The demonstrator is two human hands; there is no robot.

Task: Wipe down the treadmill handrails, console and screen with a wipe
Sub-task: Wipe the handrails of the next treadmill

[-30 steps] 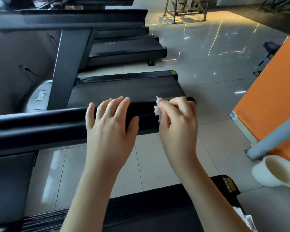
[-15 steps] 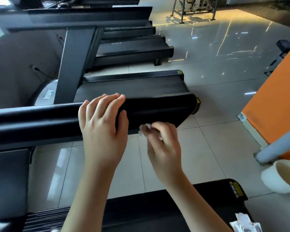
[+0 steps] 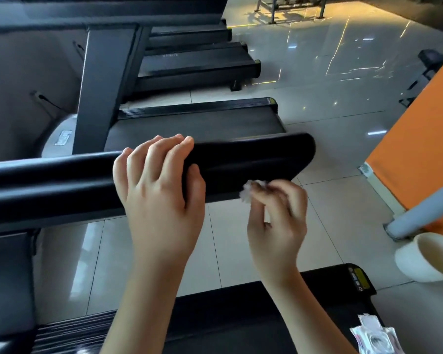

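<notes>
A thick black padded handrail (image 3: 253, 159) runs from the left edge to a rounded end at centre right. My left hand (image 3: 159, 190) lies over its top, fingers draped across and thumb against the near side. My right hand (image 3: 276, 221) pinches a small crumpled white wipe (image 3: 248, 191) and holds it against the lower near edge of the rail, just right of the left thumb. The console and screen are out of view.
The treadmill deck (image 3: 241, 318) lies below me, with a wipe packet (image 3: 374, 338) at its right side. Neighbouring treadmills (image 3: 197, 123) stand beyond the rail. At the right are an orange panel (image 3: 420, 149), a grey post (image 3: 425, 210) and a white cup (image 3: 430, 256).
My right hand with the wipe dropped from the top near the rail's end to its lower near edge, then slid a little rightward. The left hand stayed on the rail.
</notes>
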